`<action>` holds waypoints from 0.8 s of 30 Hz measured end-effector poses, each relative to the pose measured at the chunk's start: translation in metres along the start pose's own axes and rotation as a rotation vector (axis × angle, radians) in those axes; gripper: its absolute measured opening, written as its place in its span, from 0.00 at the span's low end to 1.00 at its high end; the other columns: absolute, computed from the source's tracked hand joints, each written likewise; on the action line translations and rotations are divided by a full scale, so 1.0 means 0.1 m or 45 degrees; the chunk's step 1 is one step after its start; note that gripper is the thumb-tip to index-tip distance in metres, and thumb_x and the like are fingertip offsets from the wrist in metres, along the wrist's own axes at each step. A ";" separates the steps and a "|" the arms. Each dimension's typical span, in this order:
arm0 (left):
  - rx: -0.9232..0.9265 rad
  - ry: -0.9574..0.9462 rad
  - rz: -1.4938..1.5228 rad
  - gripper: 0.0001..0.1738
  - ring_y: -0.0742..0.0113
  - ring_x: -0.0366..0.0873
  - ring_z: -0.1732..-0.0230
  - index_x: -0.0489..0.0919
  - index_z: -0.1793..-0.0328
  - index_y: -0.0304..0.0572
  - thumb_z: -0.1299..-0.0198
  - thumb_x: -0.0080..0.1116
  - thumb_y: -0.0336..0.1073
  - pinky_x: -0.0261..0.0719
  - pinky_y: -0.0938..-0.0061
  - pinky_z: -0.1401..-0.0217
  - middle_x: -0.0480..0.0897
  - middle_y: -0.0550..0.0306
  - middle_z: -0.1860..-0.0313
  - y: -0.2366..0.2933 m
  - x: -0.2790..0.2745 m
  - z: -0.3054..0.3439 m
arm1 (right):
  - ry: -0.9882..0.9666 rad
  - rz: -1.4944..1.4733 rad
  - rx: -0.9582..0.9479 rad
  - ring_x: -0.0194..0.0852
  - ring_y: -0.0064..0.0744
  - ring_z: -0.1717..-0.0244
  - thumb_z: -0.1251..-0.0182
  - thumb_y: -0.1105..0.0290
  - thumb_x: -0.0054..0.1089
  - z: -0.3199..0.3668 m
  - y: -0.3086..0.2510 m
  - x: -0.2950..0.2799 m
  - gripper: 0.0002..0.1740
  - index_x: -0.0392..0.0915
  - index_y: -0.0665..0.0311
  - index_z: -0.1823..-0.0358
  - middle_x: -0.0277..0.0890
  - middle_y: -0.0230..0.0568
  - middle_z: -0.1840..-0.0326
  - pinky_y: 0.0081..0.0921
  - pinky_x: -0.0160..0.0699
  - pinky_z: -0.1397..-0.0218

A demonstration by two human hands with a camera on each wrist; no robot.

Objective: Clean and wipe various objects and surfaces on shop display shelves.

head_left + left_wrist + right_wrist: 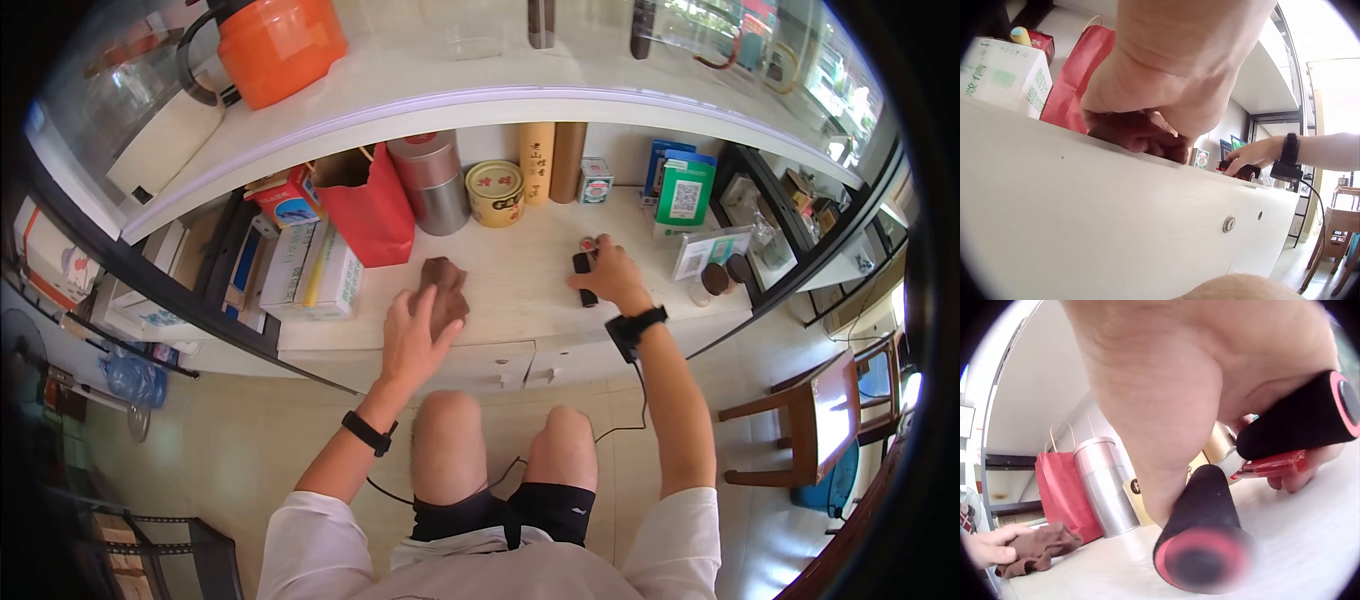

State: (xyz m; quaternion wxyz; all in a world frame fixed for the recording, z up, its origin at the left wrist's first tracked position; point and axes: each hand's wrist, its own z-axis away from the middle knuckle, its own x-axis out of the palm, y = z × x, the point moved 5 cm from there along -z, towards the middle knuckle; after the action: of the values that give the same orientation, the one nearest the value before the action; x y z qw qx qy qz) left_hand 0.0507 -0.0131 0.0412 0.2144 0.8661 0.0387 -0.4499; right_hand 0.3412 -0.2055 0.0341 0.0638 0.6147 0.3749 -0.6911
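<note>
- Two hands at the counter [520, 262], both busy. Left hand [412, 338] has its fingers curled down onto a brown cloth [446, 285], bunching it. Cloth lies on the counter, partly under the palm.
- Risk, left: a red paper bag [368, 205] stands just beyond & left of those fingers, and a silver canister [430, 185] is right behind the cloth. A wide push fwd could nudge the bag, which is tall, light & prob. easy to tip. It could also shove the canister into the gold tin [495, 192] beside it.
- Cloth is crumpled, not flat. A loose fold could trail out behind the fingers & drop off the counter edge, which is near the wrist.
- Right hand [607, 272]: fingers wrapped round a hand gripper [583, 278] w/ black foam handles & red ends. It's at counter level under the fingers; can't tell if it touches.
- Risk, right: it's a sprung tool. If one handle slips from the fingers it may snap open & skid.
- Just right of those fingers are a QR sign [712, 250] & small dark jars [722, 275], near the counter end. A skid or an elbow swing could knock them off.
</note>
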 end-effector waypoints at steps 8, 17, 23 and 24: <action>-0.372 -0.195 -0.325 0.27 0.38 0.80 0.51 0.70 0.35 0.34 0.33 0.58 0.45 0.83 0.51 0.56 0.73 0.38 0.49 -0.50 -0.18 0.08 | 0.595 -0.416 -0.214 0.80 0.50 0.54 0.51 0.56 0.79 0.93 0.13 -0.20 0.47 0.66 0.68 0.32 0.77 0.56 0.49 0.40 0.81 0.50; 0.042 -0.317 0.058 0.19 0.46 0.84 0.63 0.73 0.49 0.34 0.32 0.56 0.45 0.84 0.56 0.68 0.76 0.41 0.55 1.46 1.08 -0.63 | 1.035 -1.834 -0.173 0.69 0.26 0.59 0.27 0.69 0.56 1.09 0.68 -0.08 0.24 0.59 0.62 0.35 0.71 0.36 0.54 0.25 0.72 0.55; 0.297 -0.285 0.228 0.21 0.49 0.85 0.61 0.78 0.46 0.33 0.43 0.61 0.38 0.84 0.58 0.63 0.77 0.39 0.49 2.56 1.65 -0.68 | 1.084 -2.080 -0.184 0.69 0.28 0.61 0.26 0.64 0.54 1.07 1.04 -0.19 0.17 0.64 0.62 0.43 0.70 0.36 0.56 0.26 0.71 0.55; 0.341 -0.225 0.256 0.21 0.49 0.85 0.62 0.78 0.48 0.33 0.44 0.63 0.40 0.83 0.58 0.65 0.79 0.39 0.50 2.53 1.58 -0.65 | 1.057 -2.100 -0.168 0.69 0.28 0.61 0.26 0.63 0.54 1.08 1.03 -0.22 0.18 0.64 0.62 0.41 0.71 0.36 0.56 0.26 0.71 0.54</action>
State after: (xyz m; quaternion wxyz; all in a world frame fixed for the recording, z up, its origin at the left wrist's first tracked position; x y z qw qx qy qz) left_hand 0.2600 -0.2352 0.0333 0.1436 0.8436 -0.1274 -0.5015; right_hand 0.3164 -0.3520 0.0045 -0.5530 0.3468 0.7251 -0.2193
